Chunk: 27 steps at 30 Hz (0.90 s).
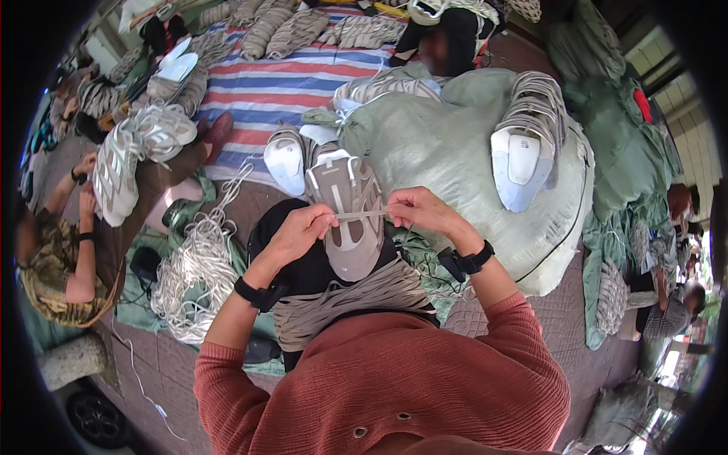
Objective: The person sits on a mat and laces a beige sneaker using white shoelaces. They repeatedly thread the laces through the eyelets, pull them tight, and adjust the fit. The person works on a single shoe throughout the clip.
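A flat light shoelace [359, 216] is stretched level between my hands, above a grey-brown shoe upper [353, 256] on my lap. My left hand [302, 230] pinches its left end between thumb and fingers. The right end is pinched the same way in my right hand [419, 208]. The upper lies with its rounded toe end toward me and its far end against another upper with a pale blue lining [286, 161]. Across my thighs, a thick bundle of grey-brown laces [356, 292] is spread out.
A heap of white laces [196, 277] lies to my left on green cloth. Ahead on the right is a large stuffed pale green sack [425, 144], topped by stacked uppers [528, 144]. A striped sheet [258, 87] covers the ground beyond. At left, another person [68, 258] handles pale uppers [117, 171].
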### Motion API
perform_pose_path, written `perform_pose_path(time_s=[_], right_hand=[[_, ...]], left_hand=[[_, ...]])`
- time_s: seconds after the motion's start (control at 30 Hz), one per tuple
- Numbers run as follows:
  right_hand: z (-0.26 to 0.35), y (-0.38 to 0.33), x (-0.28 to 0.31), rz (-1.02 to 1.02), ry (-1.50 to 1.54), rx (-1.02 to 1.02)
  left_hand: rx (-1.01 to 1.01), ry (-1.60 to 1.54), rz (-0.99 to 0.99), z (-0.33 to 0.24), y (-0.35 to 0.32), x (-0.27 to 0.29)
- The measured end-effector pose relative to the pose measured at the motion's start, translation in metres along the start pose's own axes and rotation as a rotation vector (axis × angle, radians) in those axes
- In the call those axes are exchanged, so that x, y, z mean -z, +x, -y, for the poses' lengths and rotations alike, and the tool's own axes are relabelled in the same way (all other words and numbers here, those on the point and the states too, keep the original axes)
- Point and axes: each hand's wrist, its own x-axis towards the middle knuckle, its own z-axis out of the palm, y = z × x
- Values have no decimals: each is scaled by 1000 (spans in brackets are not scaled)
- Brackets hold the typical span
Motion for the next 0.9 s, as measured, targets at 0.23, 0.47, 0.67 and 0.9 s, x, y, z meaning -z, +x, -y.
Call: perform_pose_path(time_s=[0.23,0.47,0.67,0.9], right_hand=[[48,26,-59,-224,194,409],[38,41,-55,-96,445,205],[16,42,-51,-381,-63,322],[17,42,-59,-519,-457,572]], left_hand=[[-76,256,-168,-19,10,-11],[-9,101,-152,-17,12,-11],[-9,253,-328,3,18,-1],[231,203,-201,8,25,-3]])
